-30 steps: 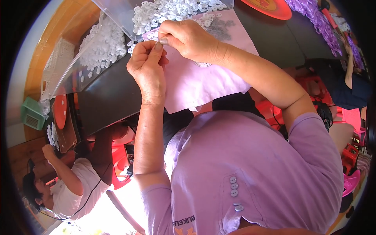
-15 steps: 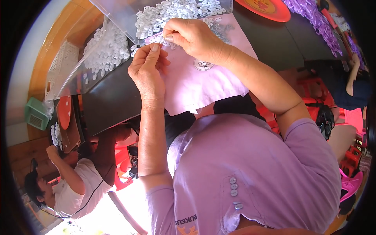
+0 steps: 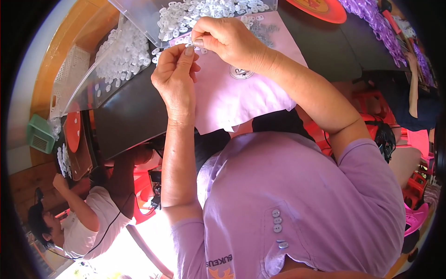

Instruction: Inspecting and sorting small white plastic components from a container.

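Observation:
My left hand [image 3: 175, 74] is closed in a pinch on a small white oval plastic piece, only partly visible at the tips of thumb and forefinger. Close beside it, the thumb and forefinger of my right hand [image 3: 227, 41] are pressed together; whatever they hold is too small to make out. Both hands are over a pink cloth [image 3: 232, 102] on the dark table. More white oval pieces with holes [image 3: 179, 18] lie heaped in a clear plastic bin beyond my hands. Thin grey metal bits [image 3: 265, 33] form a small pile on the cloth, right of my right hand.
Another heap of white pieces [image 3: 123, 56] lies in clear plastic at the left. A red round tray [image 3: 320, 8] and purple strung pieces [image 3: 376, 28] are at the far right. A green basket [image 3: 41, 134] and a seated person [image 3: 88, 209] are at left; another person's arm [image 3: 413, 86] shows at right.
My left hand has risen toward my right, so the fingertips now nearly meet. My right hand has shifted only slightly. The view has moved a little.

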Demonstrator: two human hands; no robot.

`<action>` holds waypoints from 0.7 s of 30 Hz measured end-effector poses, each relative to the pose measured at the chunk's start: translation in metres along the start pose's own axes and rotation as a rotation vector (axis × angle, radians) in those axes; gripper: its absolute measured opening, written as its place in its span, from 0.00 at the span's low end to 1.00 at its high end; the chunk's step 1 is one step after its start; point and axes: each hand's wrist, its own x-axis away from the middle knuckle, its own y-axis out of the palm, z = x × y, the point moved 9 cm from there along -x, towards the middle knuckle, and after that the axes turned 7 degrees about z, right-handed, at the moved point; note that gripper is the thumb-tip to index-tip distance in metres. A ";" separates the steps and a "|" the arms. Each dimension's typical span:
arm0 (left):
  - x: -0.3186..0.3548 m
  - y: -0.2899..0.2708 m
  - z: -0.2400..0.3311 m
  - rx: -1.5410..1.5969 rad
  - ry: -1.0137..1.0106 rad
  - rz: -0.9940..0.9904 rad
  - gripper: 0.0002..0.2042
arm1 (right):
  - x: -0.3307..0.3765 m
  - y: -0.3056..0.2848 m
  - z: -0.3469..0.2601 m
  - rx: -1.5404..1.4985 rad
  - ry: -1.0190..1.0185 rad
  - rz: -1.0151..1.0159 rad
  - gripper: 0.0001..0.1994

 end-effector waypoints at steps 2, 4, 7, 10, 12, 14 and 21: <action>-0.003 -0.003 -0.003 -0.019 0.011 -0.011 0.05 | 0.001 0.006 -0.002 -0.004 0.019 -0.037 0.03; -0.004 -0.004 -0.004 -0.034 0.031 -0.020 0.04 | 0.002 0.011 -0.002 -0.006 0.029 -0.071 0.03; -0.003 -0.005 -0.007 -0.007 -0.042 0.008 0.04 | 0.004 0.010 0.000 -0.090 0.000 0.036 0.03; -0.002 -0.026 -0.002 0.187 -0.059 0.155 0.05 | -0.003 -0.004 0.003 -0.113 0.024 0.122 0.02; 0.000 -0.047 0.005 0.238 -0.043 0.252 0.05 | -0.008 -0.019 0.002 -0.063 0.045 0.187 0.02; 0.008 -0.058 0.011 0.228 0.002 0.264 0.04 | -0.015 -0.025 -0.003 -0.030 0.053 0.153 0.02; 0.046 -0.047 -0.002 0.152 0.019 0.130 0.05 | -0.015 0.036 -0.008 0.335 -0.040 -0.318 0.04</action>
